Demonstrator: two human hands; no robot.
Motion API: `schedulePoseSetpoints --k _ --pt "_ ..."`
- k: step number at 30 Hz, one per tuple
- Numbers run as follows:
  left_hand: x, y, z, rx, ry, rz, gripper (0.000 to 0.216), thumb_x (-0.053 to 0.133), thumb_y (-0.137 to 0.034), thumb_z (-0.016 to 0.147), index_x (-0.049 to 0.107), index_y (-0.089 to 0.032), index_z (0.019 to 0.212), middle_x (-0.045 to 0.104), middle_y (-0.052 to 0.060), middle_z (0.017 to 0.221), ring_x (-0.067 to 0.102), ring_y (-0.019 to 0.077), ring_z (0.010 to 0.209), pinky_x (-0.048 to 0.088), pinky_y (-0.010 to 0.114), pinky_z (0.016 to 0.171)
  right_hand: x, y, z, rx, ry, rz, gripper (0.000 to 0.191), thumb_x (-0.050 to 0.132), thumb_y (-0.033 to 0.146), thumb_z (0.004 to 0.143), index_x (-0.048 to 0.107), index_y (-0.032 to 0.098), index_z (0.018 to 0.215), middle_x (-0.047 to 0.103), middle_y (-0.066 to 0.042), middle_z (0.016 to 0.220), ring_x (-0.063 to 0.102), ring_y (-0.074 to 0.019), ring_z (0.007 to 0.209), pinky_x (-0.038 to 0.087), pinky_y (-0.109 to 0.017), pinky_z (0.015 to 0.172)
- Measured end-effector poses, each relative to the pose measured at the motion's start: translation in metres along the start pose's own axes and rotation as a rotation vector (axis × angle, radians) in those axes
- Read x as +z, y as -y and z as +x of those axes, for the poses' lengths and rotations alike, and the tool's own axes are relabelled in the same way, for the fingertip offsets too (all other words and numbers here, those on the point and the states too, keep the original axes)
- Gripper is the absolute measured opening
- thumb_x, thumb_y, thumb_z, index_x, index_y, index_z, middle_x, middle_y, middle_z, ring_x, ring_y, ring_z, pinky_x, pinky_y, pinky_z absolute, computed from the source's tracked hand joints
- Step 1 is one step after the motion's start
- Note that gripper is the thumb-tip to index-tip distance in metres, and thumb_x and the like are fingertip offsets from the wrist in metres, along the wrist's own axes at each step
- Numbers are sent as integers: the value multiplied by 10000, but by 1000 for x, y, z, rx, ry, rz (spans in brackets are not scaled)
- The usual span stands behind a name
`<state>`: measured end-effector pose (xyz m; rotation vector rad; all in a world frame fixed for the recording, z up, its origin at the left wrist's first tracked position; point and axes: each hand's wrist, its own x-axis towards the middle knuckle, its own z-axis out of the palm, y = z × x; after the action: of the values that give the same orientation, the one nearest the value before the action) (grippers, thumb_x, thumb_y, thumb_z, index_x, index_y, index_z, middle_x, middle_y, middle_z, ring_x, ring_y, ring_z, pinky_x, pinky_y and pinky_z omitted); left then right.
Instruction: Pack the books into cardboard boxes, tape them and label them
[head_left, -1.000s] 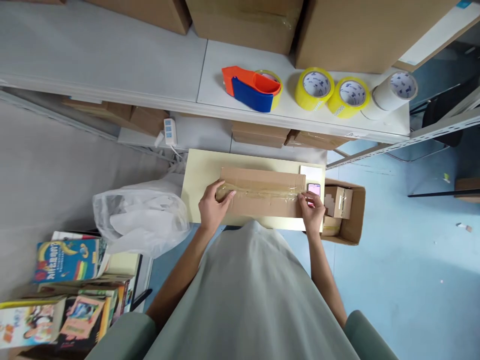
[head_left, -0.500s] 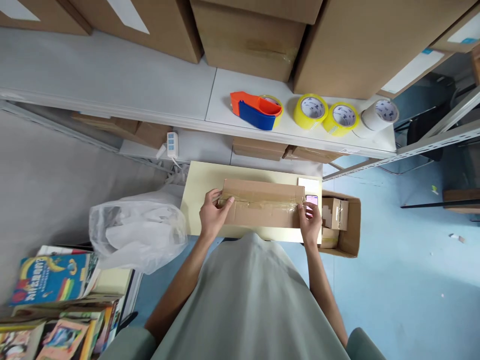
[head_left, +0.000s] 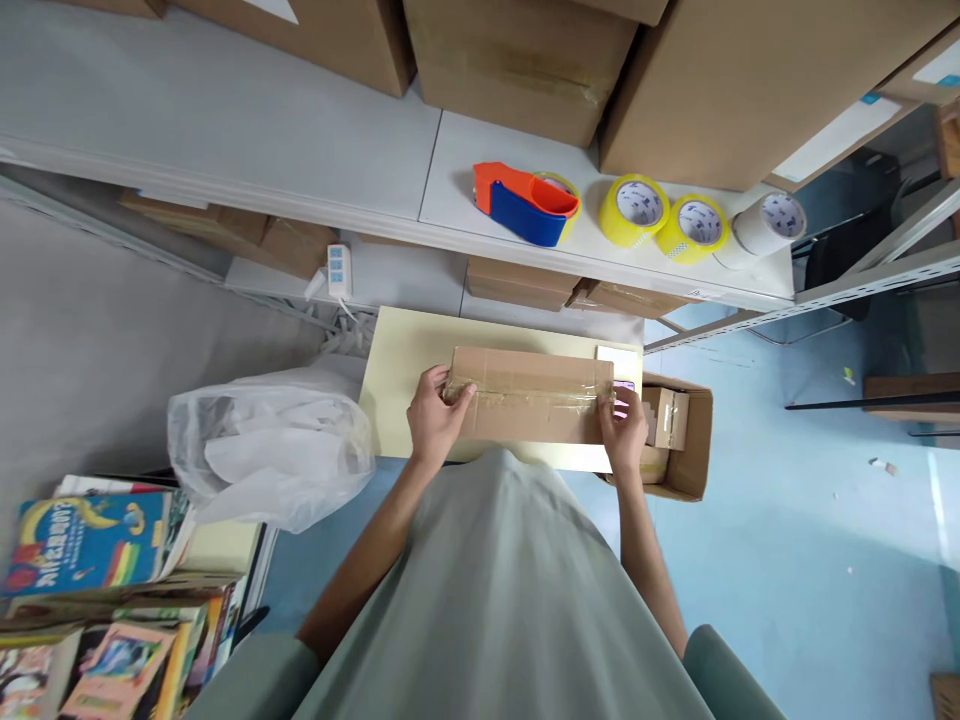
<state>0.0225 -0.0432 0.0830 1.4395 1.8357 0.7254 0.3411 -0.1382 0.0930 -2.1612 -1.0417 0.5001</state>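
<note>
A long brown cardboard box [head_left: 534,420] with clear tape along its middle is over the pale yellow table [head_left: 391,400]. My left hand [head_left: 439,415] grips its left end, thumb on top and fingers round the edge. At the opposite end, my right hand [head_left: 622,425] holds the box with the thumb on its corner and the fingers behind it. A phone [head_left: 622,385] with a lit pink screen lies beside the right end, partly covered by my right hand. Behind the phone is a white card or pad [head_left: 619,358].
An orange and blue tape dispenser [head_left: 525,205], yellow tape rolls [head_left: 634,212] and a white roll [head_left: 772,225] stand on the grey shelf [head_left: 337,130]. An open carton [head_left: 694,450] sits right of the table. At left are a plastic bag [head_left: 270,450] and books [head_left: 90,540].
My view has shifted a little. Both hands keep their hold on the box, which has moved slightly to the right, covering more of the phone.
</note>
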Motion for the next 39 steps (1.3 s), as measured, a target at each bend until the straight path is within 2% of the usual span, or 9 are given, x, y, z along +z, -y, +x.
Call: schedulePoseSetpoints --k 6,10,13,20,23,26,29,35,39 --pt "-1 6 -3 -54 -6 -76 499 897 -341 867 722 -231 1322 813 117 1376 805 308 1246 631 437 1093 6 3 -13 -20 -69 -113 521 612 693 999 714 212 1169 797 -150 1231 755 -260 890 597 -420 832" --pt "2 13 -6 -96 -28 -196 472 897 -279 842 762 -212 1289 835 120 1319 806 298 1250 656 433 1093 13 -4 -16 15 -113 -49 643 689 813 912 694 208 1132 785 -148 1228 719 -237 881 592 -395 816" --pt "5 19 -7 -101 -42 -271 457 891 -260 836 774 -201 1274 843 127 1290 806 299 1248 666 448 1094 16 -10 -16 24 -135 -2 645 690 820 916 688 207 1117 775 -162 1235 712 -242 924 597 -402 849" --pt "12 39 -10 -27 -28 -308 514 872 -373 871 744 -216 1344 810 142 1332 803 310 1228 669 463 1060 13 -12 -21 -33 -112 -73 630 636 801 984 684 201 1172 774 -168 1262 726 -247 982 599 -398 893" --pt "18 49 -15 90 -30 -279 571 790 -522 966 695 -204 1431 740 177 1395 758 323 1299 638 484 1100 13 -5 -29 -32 -102 -228 645 551 775 1048 701 184 1259 792 -168 1229 743 -270 989 580 -393 864" --pt "26 57 -18 218 -19 -207 737 620 -666 1059 587 -139 1573 631 246 1480 640 364 1459 523 553 1248 14 6 -37 27 -59 -407 649 476 676 1121 668 159 1462 810 -193 1250 774 -325 1066 556 -389 831" --pt "31 60 -18 245 52 -140 822 485 -693 1110 462 -97 1676 526 299 1612 486 404 1605 396 611 1347 16 21 -41 92 -1 -546 670 433 580 1155 576 119 1618 804 -242 1306 800 -362 1029 536 -393 785" --pt "31 53 -15 174 129 -96 875 442 -674 1124 289 -123 1786 379 280 1805 373 410 1696 332 619 1391 16 42 -43 105 41 -663 657 481 611 1154 606 141 1595 825 -209 1251 806 -360 989 505 -353 734" --pt "27 49 -17 187 137 -56 871 413 -672 1133 302 -96 1777 361 291 1814 363 411 1706 332 624 1393 12 43 -42 101 45 -675 640 565 619 1132 643 157 1569 824 -189 1303 806 -341 1017 500 -323 734"
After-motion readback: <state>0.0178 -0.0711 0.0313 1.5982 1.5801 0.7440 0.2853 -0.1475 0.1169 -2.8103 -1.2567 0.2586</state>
